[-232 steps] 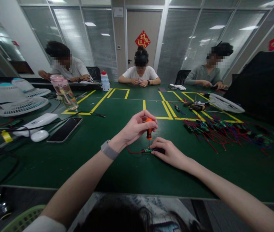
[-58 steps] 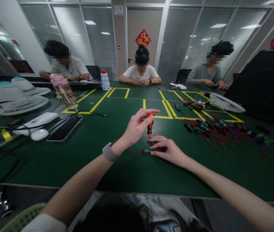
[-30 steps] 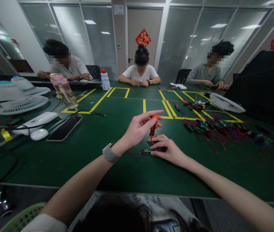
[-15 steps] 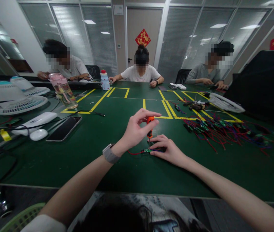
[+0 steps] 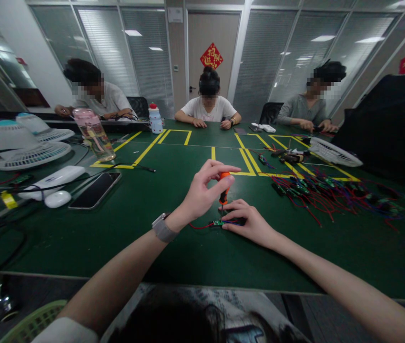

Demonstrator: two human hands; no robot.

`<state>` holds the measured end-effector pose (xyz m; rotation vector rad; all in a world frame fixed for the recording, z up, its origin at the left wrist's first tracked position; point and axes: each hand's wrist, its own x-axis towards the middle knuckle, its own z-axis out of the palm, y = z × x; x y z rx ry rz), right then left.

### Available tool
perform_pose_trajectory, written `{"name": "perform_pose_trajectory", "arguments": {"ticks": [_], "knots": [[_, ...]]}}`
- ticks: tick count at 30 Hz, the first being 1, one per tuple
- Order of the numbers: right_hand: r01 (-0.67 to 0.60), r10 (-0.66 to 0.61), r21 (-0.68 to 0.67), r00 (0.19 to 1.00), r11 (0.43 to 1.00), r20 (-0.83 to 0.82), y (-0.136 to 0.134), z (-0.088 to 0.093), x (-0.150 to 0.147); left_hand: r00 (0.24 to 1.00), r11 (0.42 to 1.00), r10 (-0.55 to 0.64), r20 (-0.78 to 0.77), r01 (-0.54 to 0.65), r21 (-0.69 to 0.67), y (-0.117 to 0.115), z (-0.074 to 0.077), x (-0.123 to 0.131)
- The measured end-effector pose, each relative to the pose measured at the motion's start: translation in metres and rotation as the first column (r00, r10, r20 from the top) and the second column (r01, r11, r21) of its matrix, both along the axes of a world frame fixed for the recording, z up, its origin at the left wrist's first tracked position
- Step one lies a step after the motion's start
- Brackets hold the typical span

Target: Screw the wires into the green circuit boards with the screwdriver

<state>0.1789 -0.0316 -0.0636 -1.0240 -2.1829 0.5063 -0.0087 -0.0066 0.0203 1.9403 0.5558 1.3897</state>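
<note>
My left hand (image 5: 204,188) grips an orange and black screwdriver (image 5: 224,189) by its handle, with the index finger stretched over the top. The screwdriver stands nearly upright, leaning slightly, and its shaft goes down to a small green circuit board (image 5: 218,223) on the table. A red wire (image 5: 199,227) runs left from the board, and darker wires run right, partly under my fingers. My right hand (image 5: 247,221) rests on the table at the board's right side, thumb and fingers closed around the board's end and wires. Exactly what the right fingertips pinch is partly hidden.
A tangled pile of wired circuit boards (image 5: 327,190) lies to the right on the green table (image 5: 116,247). At left are a phone (image 5: 95,190), a white mouse (image 5: 57,199), cables, a pink-lided bottle (image 5: 93,136) and white fans (image 5: 31,147). Several people sit across the table.
The screwdriver's handle has tilted slightly to the right in my left hand. My right hand stays put. The person opposite has drawn one hand inward on the table.
</note>
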Motion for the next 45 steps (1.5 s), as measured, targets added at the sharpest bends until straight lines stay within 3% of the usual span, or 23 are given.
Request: {"name": "perform_pose_trajectory", "arguments": {"ticks": [4,10,15,18,31,37,39,43,45], "knots": [[0.011,-0.011,-0.002,1.0,1.0,0.0,0.0,0.0,0.0,0.992,0.987,-0.123,0.037,0.127,-0.099,0.0,0.0,0.0],[0.028,-0.028,-0.003,1.0,1.0,0.007,0.0,0.0,0.0,1.0,1.0,0.02,0.009,-0.02,0.008,0.001,-0.002,0.0],[0.064,-0.064,-0.019,0.998,0.998,-0.002,0.0,0.0,-0.001,0.991,0.988,-0.107,0.083,0.116,-0.102,0.0,0.0,0.001],[0.093,-0.093,-0.021,0.995,0.995,-0.019,0.002,-0.001,-0.002,0.991,0.983,-0.081,0.104,0.097,-0.157,0.0,0.0,0.002],[0.124,-0.125,-0.042,0.992,0.991,-0.01,0.038,-0.002,0.003,0.996,0.988,-0.031,0.078,0.043,-0.15,0.027,0.0,0.002],[0.109,-0.11,-0.046,0.993,0.993,-0.031,0.055,-0.006,0.005,0.996,0.993,-0.085,-0.03,0.082,-0.088,0.045,0.002,0.009],[0.104,-0.106,-0.039,0.994,0.994,-0.038,0.055,-0.007,0.006,0.997,0.999,-0.038,-0.074,0.037,-0.003,0.049,-0.001,0.01],[0.094,-0.096,-0.028,0.994,0.995,-0.054,0.053,-0.008,0.006,0.977,0.967,0.207,-0.052,-0.196,0.161,0.049,-0.011,0.007],[0.095,-0.096,-0.029,0.994,0.995,-0.053,0.053,-0.008,0.006,0.97,0.956,0.24,-0.042,-0.228,0.186,0.046,-0.015,0.003]]}}
